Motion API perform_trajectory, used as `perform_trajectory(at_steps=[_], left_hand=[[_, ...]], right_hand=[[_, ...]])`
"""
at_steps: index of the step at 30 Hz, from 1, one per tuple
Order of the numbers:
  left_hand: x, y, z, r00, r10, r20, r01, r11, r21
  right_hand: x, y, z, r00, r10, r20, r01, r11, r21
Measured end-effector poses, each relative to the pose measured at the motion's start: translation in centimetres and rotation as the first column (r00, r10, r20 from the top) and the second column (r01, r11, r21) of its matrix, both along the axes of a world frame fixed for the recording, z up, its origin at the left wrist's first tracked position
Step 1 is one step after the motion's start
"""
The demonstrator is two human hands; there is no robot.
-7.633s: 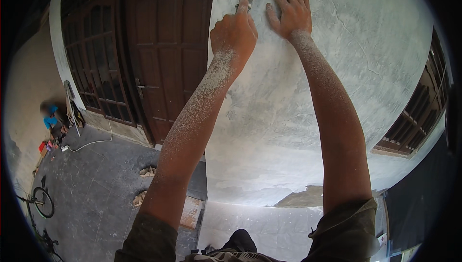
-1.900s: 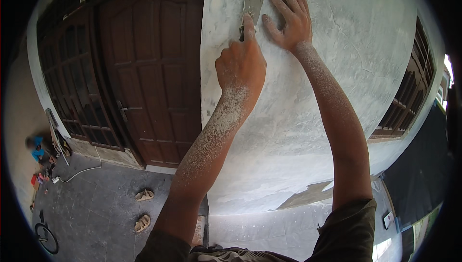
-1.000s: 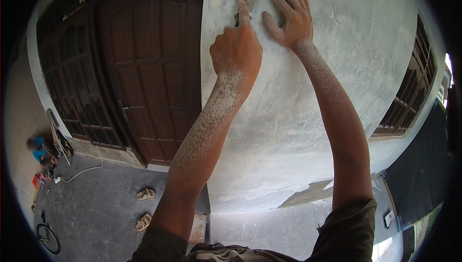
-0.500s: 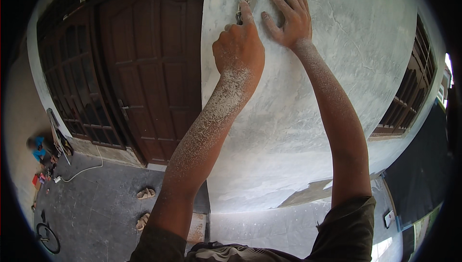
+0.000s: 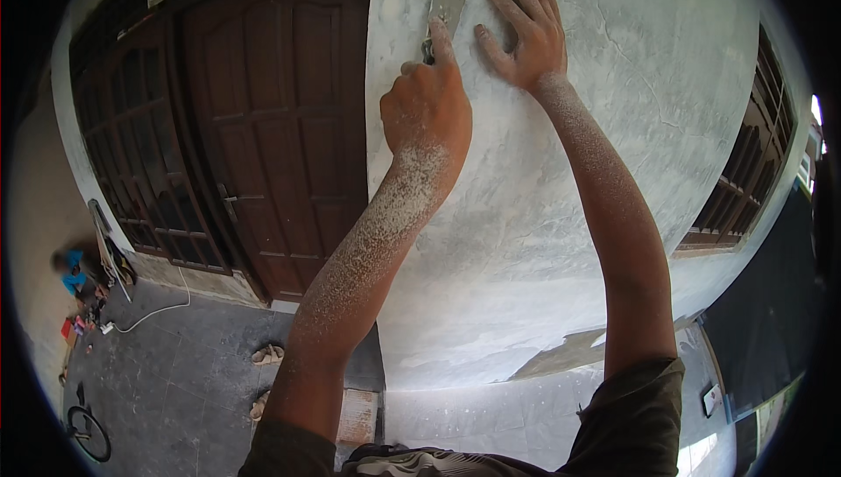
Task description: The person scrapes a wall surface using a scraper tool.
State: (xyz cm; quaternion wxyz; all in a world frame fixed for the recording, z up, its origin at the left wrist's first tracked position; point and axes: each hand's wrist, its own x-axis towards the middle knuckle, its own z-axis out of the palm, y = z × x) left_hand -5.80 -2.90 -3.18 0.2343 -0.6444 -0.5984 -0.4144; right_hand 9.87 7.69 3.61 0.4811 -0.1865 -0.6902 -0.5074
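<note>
My left hand (image 5: 427, 105) is closed round the handle of a putty knife (image 5: 448, 1), index finger stretched along its flat metal blade. The blade lies at the upper part of a grey-white plastered wall (image 5: 526, 240), near its left edge; whether its tip touches is hard to tell. My right hand (image 5: 528, 39) rests on the same wall, to the right of the blade, with its fingers spread and nothing in them. Pale dust coats both forearms and fingers. A thin crack (image 5: 613, 35) runs down the wall to the right of my right hand.
A brown panelled door (image 5: 263, 127) stands left of the wall corner. Sandals (image 5: 268, 354) and a white cable (image 5: 158, 311) lie on the grey tiled floor. Far left, a person (image 5: 74, 271) sits low by the wall. A barred window (image 5: 740, 162) is at right.
My left hand and the putty knife have moved down the wall and slightly left. My right hand stays in its place.
</note>
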Motion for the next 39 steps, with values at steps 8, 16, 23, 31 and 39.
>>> perform_trajectory(at_steps=[8, 16, 23, 31, 39], left_hand=[[-0.4, 0.4, 2.0, 0.997, -0.056, 0.054, 0.049, 0.99, 0.129], [0.3, -0.2, 0.9, 0.997, -0.035, 0.068, 0.035, 0.999, -0.004], [1.1, 0.3, 1.0, 0.982, -0.086, 0.171, 0.073, 0.994, 0.081], [1.5, 0.8, 2.4, 0.989, -0.062, 0.133, 0.037, 0.983, 0.182], [1.3, 0.4, 2.5, 0.985, -0.082, 0.15, 0.067, 0.993, 0.102]], right_hand=[[-0.3, -0.1, 0.0, 1.0, 0.027, -0.009, -0.027, 0.999, 0.04], [-0.3, 0.0, 0.1, 1.0, 0.009, -0.004, -0.009, 0.999, 0.05], [-0.3, -0.2, -0.1, 1.0, 0.012, -0.01, -0.011, 0.999, 0.04], [-0.3, -0.1, 0.1, 1.0, 0.023, -0.012, -0.022, 0.999, 0.04], [-0.5, -0.4, 0.1, 1.0, 0.015, -0.015, -0.015, 0.999, 0.033]])
